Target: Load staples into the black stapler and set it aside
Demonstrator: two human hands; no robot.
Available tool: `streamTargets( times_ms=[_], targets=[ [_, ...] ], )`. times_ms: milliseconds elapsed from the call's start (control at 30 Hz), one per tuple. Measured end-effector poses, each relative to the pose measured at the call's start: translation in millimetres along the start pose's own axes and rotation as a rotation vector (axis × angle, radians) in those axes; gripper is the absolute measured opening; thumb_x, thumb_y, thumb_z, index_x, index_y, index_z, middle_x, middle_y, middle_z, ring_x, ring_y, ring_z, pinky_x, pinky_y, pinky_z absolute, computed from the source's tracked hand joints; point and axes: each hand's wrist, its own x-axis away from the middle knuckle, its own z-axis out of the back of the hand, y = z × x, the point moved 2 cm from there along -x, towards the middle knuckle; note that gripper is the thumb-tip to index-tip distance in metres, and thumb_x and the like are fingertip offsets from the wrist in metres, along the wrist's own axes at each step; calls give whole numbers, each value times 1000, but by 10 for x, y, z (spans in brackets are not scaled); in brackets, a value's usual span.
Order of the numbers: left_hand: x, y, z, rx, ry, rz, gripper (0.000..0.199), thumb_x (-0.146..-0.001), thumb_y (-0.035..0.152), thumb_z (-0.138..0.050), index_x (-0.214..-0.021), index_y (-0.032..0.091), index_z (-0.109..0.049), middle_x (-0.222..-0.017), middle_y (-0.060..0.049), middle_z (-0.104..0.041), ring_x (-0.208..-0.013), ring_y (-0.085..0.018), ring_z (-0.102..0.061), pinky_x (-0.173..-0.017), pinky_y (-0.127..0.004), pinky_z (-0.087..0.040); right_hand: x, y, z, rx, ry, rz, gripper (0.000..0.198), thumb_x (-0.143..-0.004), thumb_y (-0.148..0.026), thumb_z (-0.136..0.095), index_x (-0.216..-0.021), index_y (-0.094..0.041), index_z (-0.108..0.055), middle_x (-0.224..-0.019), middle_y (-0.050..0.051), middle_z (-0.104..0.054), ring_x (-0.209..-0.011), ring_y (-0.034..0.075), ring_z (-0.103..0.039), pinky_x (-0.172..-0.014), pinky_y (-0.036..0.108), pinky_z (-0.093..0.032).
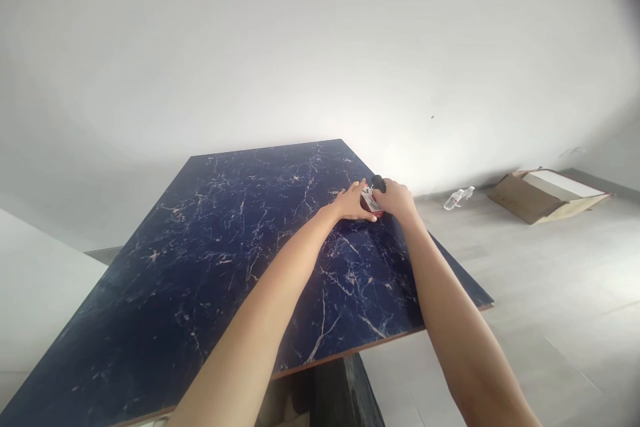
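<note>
Blue marbled tabletop (225, 260) stands beside a white wall (250, 47). Near its right edge, a red-and-white box (369, 199) lies between both hands: left hand (349, 204) clasps it, right hand (399, 200) is closed around a black object (379, 182).

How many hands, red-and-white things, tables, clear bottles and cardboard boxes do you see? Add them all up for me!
Hands: 2
Red-and-white thing: 1
Table: 1
Clear bottles: 2
Cardboard box: 1
Total: 7

I see a bare left hand (353, 204) and bare right hand (399, 200) mid-frame, their slim forearms (280, 293) bare down to the lower edge.
</note>
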Motion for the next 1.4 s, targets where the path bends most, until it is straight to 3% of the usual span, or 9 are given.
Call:
streamTargets(
  times_ms=[167, 267, 467, 567, 700, 833, 900, 1133, 1400],
  targets=[
    [82, 19, 33, 41, 54, 61, 142, -58, 79, -76, -163, 23, 2, -168, -18, 13, -154, -45, 6, -121, -63, -14, 4, 115, -64, -189, 52, 4, 56, -94, -49, -50, -139, -16, -54, -126, 17, -69, -113, 31, -64, -92, 38, -46],
    [306, -31, 122, 68, 207, 44, 116, -78, 84, -55, -163, 27, -1, -170, -14, 9, -155, -42, 4, -121, -62, -14, 31, 208, -39, -351, 154, -24, 60, -97, -54, -44, -143, -16, -50, -130, 16, -67, -113, 27, -64, -96, 37, -44],
    [1209, -262, 360, -102, 439, 5, 66, -100, 59, -38, -155, 21, -33, -162, -15, -32, -150, -34, -27, -119, -54, -22, 246, 85, 123, -365, 496, 41, 46, -102, -39, -30, -129, -14, -58, -125, 17, -65, -118, 29, -55, -102, 41, -39],
    [1734, -325, 485, -179, 486, 4, 41, -102, 49, -36, -114, 21, -65, -121, -11, -66, -118, -28, -56, -105, -45, -39, 458, -274, 140, -276, 589, 237, 36, -100, -29, -33, -121, -17, -61, -119, 16, -64, -117, 31, -50, -104, 45, -34],
    [2321, -427, 613, -299, 479, 114, 50, -101, 42, -38, -57, 21, -49, -61, -3, -55, -71, -21, -53, -83, -38, -43, 816, -988, -28, -213, 457, 632, 20, -95, -21, -44, -101, -23, -63, -104, 13, -64, -103, 30, -52, -96, 45, -36],
    [2697, -517, 663, -315, 326, 86, 52, -97, 37, -44, -48, 20, -35, -50, 0, -46, -54, -16, -44, -67, -33, -38, 1221, -1548, -289, -178, 235, 1029, 21, -96, -18, -42, -91, -22, -61, -96, 11, -62, -89, 25, -52, -83, 37, -39],
    [2800, -543, 670, -316, 270, 87, 51, -95, 36, -45, -48, 20, -36, -49, 0, -47, -50, -15, -43, -61, -32, -34, 1368, -1686, -385, -145, 136, 1136, 23, -97, -20, -40, -89, -21, -61, -93, 9, -63, -79, 21, -52, -71, 32, -36],
    [2813, -576, 597, -390, 227, 194, 43, -93, 33, -47, -52, 22, -57, -58, -5, -63, -57, -20, -58, -63, -33, -37, 1404, -1937, -530, -27, -167, 1056, 16, -86, -25, -53, -71, -20, -60, -73, 3, -65, -61, 15, -50, -57, 29, -26],
    [2732, -617, 609, -420, 290, 352, 43, -93, 35, -48, -56, 21, -64, -65, -9, -68, -66, -24, -65, -65, -33, -40, 1320, -2046, -558, 132, -186, 953, 33, -93, -34, -48, -75, -20, -72, -83, 8, -75, -73, 20, -65, -61, 29, -33]
  ],
)
